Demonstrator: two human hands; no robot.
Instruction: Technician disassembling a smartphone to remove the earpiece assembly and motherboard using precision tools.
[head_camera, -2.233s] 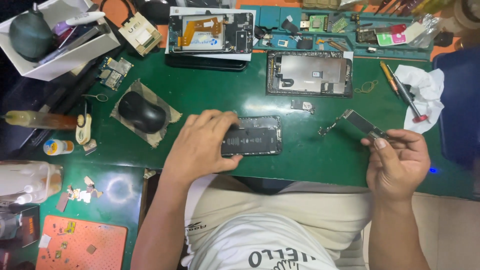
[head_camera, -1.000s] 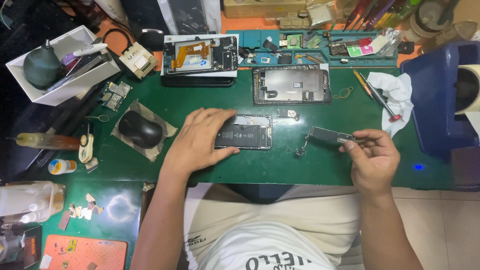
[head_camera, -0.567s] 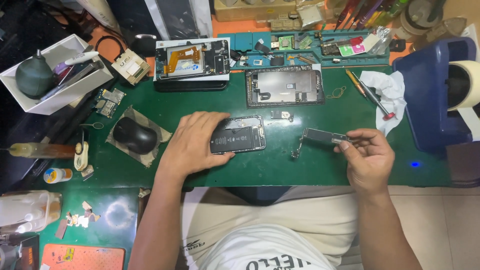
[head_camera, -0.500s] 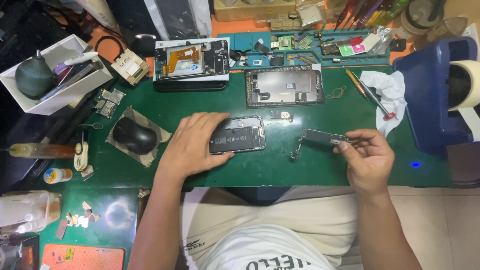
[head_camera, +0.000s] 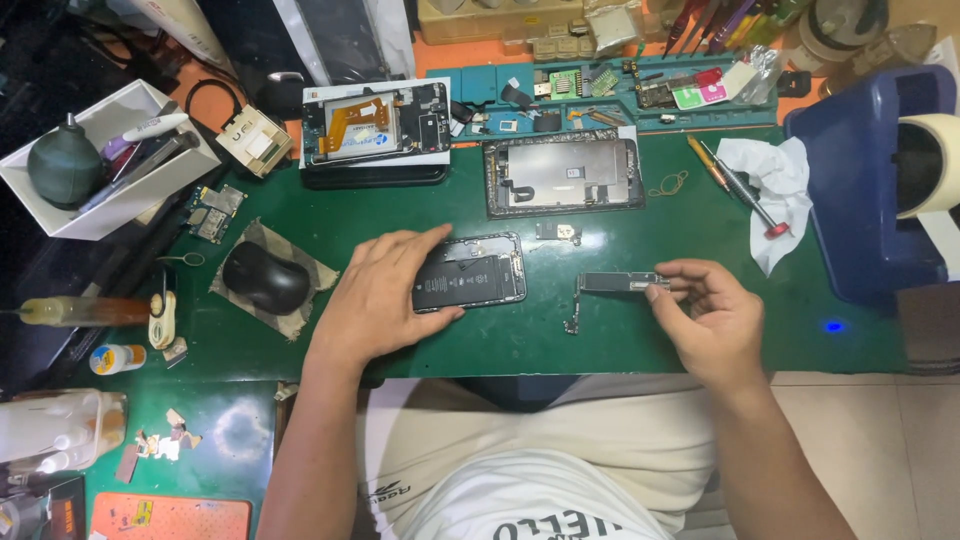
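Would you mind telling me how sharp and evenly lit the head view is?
Head view: sharp and evenly lit across the green mat; both the left hand and right hand are crisp, unblurred; dark at the upper left corner; edges bow slightly.

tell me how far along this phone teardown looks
Done: the screen panel lies detached, face down on the green mat. In hand: the left hand steadies the opened phone body, battery exposed, while the right hand holds the slim logic board. Left: both halves remain apart, unassembled.
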